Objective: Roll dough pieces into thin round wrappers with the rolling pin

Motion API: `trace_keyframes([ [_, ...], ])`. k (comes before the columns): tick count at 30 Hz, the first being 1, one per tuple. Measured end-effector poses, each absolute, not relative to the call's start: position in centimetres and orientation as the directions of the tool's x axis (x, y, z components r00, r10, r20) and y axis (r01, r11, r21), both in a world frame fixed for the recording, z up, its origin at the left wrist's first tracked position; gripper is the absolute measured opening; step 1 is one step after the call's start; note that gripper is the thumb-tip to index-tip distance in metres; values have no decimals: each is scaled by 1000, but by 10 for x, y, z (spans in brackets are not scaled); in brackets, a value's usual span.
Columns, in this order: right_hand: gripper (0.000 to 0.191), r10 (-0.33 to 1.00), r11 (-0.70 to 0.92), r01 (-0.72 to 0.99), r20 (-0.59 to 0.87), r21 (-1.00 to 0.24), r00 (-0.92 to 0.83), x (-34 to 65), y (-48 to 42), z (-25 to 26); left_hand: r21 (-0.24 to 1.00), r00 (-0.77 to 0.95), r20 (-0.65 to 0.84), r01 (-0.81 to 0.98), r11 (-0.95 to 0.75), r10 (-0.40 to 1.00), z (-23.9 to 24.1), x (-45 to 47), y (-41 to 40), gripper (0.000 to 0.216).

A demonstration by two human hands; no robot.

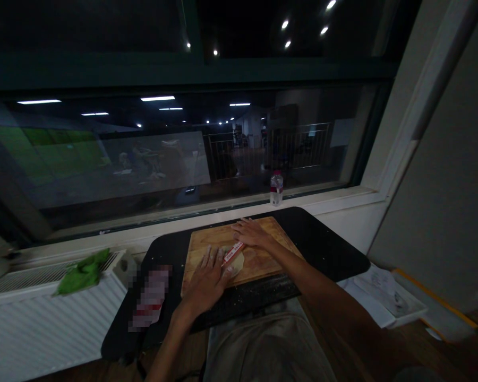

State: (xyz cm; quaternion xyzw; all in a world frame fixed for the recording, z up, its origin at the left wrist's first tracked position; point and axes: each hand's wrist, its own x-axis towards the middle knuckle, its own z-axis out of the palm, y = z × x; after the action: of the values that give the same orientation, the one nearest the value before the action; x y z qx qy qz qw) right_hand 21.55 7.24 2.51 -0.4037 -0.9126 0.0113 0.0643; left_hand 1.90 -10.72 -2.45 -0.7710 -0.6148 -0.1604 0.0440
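A wooden cutting board (pixel 207 241) lies on a black table (pixel 326 244). On the board rests a flat pale round of dough (pixel 239 262), and across it lies a thin red-and-white rolling stick (pixel 233 252). My left hand (pixel 206 279) lies flat with spread fingers over the stick's near end. My right hand (pixel 250 232) lies flat on the stick's far end, fingers stretched out. Both palms press down on the stick.
A small plastic water bottle (pixel 276 188) stands on the window sill behind the table. A blurred red-and-white packet (pixel 151 298) lies on the table's left side. A green cloth (pixel 83 271) sits on the white radiator at left. Papers (pixel 382 289) lie at right.
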Motion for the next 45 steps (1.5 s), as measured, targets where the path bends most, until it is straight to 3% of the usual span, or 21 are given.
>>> trace_keyframes([
  [12,49,730,674,733,230,-90,-643,250,50,8,54,232,421,959,-280,877,-28,61,-138,75],
  [20,45,802,558,827,307,-74,-513,265,11,6,48,32,490,997,-64,871,-21,79,-134,83],
  [28,53,864,440,887,336,-139,-376,265,-10,1,55,-105,452,994,90,886,-8,87,-114,95],
  [33,42,857,457,876,340,-157,-386,263,-9,7,30,-147,402,989,148,904,-4,88,-108,91],
  [37,40,832,490,858,376,-154,-408,264,-14,9,19,-92,349,996,91,933,-1,81,-103,86],
  [45,56,840,460,881,376,-111,-392,260,-15,25,73,77,303,992,-104,950,1,55,-92,89],
])
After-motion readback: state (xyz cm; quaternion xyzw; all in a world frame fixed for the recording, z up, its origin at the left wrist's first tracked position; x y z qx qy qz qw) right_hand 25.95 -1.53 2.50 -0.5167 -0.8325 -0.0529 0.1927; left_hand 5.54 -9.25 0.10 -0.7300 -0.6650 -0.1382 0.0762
